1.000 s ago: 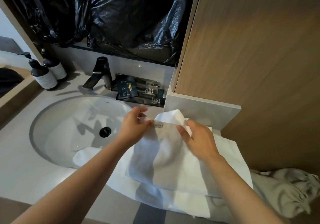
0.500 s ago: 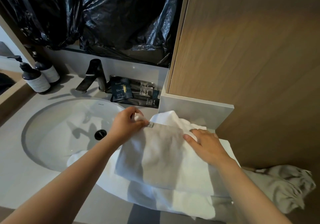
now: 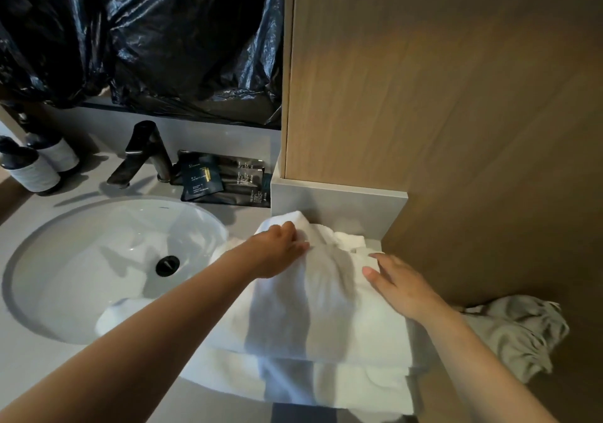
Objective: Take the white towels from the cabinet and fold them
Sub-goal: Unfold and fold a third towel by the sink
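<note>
Lying on the grey countertop (image 3: 49, 373) between the wooden cabinet (image 3: 440, 96) and the white sink basin (image 3: 98, 259), the folded white towel (image 3: 310, 311) sits on a second white towel (image 3: 326, 386), whose left end hangs into the basin. Its near folded edge runs left to right, and its far end is bunched against the grey ledge (image 3: 339, 204). The left hand (image 3: 277, 249) grips the far left corner with curled fingers. The right hand (image 3: 401, 288) rests flat on the right part, fingers straight and slightly spread.
</note>
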`<state>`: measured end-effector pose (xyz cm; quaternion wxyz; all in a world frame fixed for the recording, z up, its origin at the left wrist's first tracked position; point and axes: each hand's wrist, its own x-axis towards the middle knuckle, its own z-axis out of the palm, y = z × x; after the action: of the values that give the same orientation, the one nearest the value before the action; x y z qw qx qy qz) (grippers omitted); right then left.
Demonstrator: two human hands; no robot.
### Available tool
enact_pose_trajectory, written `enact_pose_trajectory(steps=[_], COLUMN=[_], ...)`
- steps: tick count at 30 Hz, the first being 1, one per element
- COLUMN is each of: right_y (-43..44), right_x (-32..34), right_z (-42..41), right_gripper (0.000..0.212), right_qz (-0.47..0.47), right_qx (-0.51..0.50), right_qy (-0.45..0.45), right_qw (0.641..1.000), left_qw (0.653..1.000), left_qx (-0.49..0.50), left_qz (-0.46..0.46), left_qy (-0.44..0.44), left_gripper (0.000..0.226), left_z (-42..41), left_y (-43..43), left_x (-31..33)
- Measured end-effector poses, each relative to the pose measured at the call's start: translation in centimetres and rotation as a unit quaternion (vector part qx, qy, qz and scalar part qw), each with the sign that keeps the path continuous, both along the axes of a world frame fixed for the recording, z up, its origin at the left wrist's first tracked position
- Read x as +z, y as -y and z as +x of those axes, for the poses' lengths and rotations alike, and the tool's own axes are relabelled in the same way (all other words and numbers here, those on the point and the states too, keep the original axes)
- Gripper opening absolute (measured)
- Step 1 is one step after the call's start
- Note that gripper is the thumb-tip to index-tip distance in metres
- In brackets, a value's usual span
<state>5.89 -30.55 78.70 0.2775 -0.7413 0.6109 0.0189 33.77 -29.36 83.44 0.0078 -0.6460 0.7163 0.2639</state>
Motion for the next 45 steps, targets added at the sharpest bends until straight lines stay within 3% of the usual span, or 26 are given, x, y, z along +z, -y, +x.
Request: enact_pose_trajectory(steps=[6,10,14,20,23,27,31,34,40,43,45], right_y=[0.8,1.3,1.1,2.3,2.7,1.5,0.6,0.4,0.3,0.5,0.7], right_x=[-1.4,0.1,4.1,11.5,13.2,12.2,11.3,12.3,14.5,16.1,17.4], right_z=[-0.8,-1.8,-3.0,-3.0,-2.6,-2.3,-2.6,-2.3,-1.6,-1.4,-1.5], right_gripper=[0.066,0.044,0.04,0.034,0.028,0.023,0.032,0.029,0.022,0.019,0.019], right_qz=[-0.039,-0.169,-0.197,-0.409,-0.452,-0.432,-0.318,-0.296,-0.325,-0.34,-0.357], right_qx=[0.013,0.024,0.017,-0.004,0.006,0.008,0.018,0.008,0.03,0.039,0.038], right_qy=[-0.025,-0.002,0.068,0.102,0.115,0.112,0.15,0.184,0.155,0.143,0.146], right_qw=[0.999,0.985,0.978,0.907,0.884,0.895,0.936,0.937,0.933,0.929,0.922], left_qw=[0.998,0.998,0.994,0.966,0.949,0.951,0.987,0.994,0.979,0.964,0.952], left_qx=[0.002,-0.021,0.009,0.002,0.01,-0.021,-0.015,-0.011,-0.064,-0.073,-0.067], left_qz=[0.046,-0.027,-0.103,-0.248,-0.3,-0.269,-0.155,-0.097,-0.17,-0.208,-0.253], left_qy=[0.045,0.046,0.018,0.078,0.099,0.15,0.031,-0.045,-0.089,-0.149,-0.157], left_gripper=[0.055,0.054,0.059,0.054,0.048,0.059,0.062,0.057,0.096,0.086,0.063], left_z=[0.6,1.5,2.6,4.4,4.9,4.3,3.5,2.3,-2.1,-4.5,-5.3], left_y=[-0.2,0.2,0.8,1.1,0.5,-2.0,-3.5,-3.2,-2.1,-1.6,-1.1], left_x=[-1.7,-0.9,2.5,10.1,12.8,11.3,7.1,5.0,4.7,5.4,6.0])
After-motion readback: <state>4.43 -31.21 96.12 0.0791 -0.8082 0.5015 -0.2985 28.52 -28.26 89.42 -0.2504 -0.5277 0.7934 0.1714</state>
